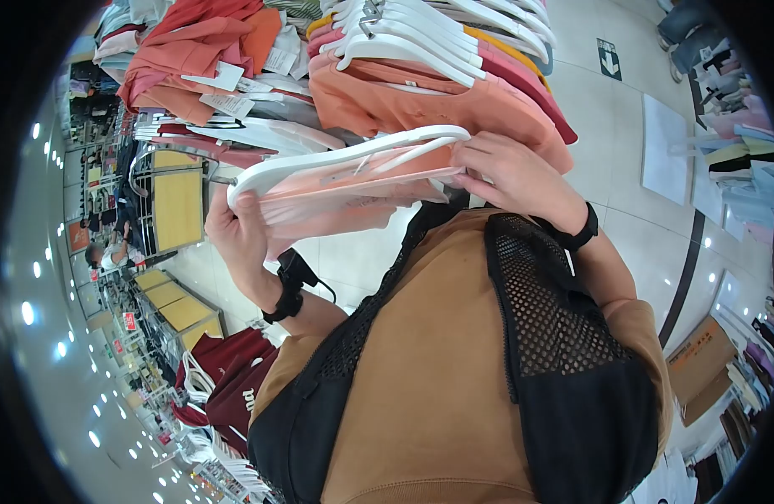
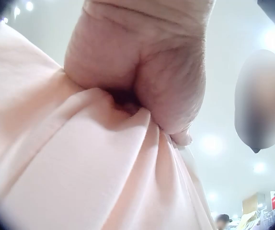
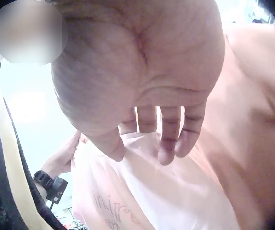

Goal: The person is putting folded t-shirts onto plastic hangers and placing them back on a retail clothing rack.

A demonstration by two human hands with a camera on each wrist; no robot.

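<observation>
A white hanger (image 1: pixel 345 158) carries a pale pink garment (image 1: pixel 337 210) in front of the person's chest. The left hand (image 1: pixel 240 235) grips the hanger and cloth near the hook end; in the left wrist view the left hand (image 2: pixel 137 62) bunches the pink fabric (image 2: pixel 80 163) into folds. At the other end the right hand (image 1: pixel 509 172) pinches the garment's edge by the hanger's tip. Seen from the right wrist, the right hand (image 3: pixel 142 72) has its thumb and fingers on the pale cloth (image 3: pixel 152 191), which bears printed lettering. The left fingertips are mostly hidden.
Orange garments (image 1: pixel 404 97) on white hangers hang just beyond the hands, beside a pile of red clothes (image 1: pixel 185 59). Yellow display panels (image 1: pixel 177 202) stand at the left, dark red garments (image 1: pixel 236 378) at lower left. A cardboard box (image 1: pixel 702 365) is on the right.
</observation>
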